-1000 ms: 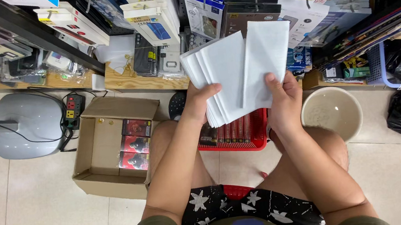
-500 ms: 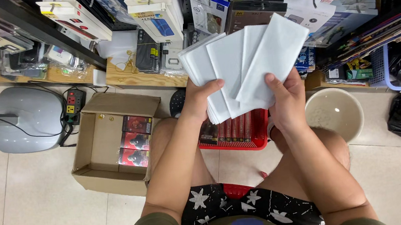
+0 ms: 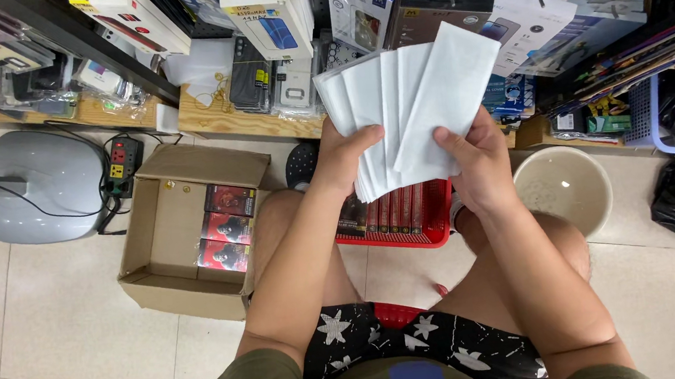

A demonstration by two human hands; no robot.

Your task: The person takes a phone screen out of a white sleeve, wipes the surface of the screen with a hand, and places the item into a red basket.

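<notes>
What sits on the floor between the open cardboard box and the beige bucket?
In the head view, a red basket sits between cardboard box and bucket, partly hidden by the person's knees.

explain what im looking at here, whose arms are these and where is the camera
The camera sits on a person's head and looks down, so the arms are that person's own. The left hand and right hand together hold a fan of flat white paper packets. Below them on the pale tiled floor stand a red plastic basket of slim boxes, an open brown cardboard box with dark red packs, and a round beige plastic tub. Packed shelves fill the top.
</notes>
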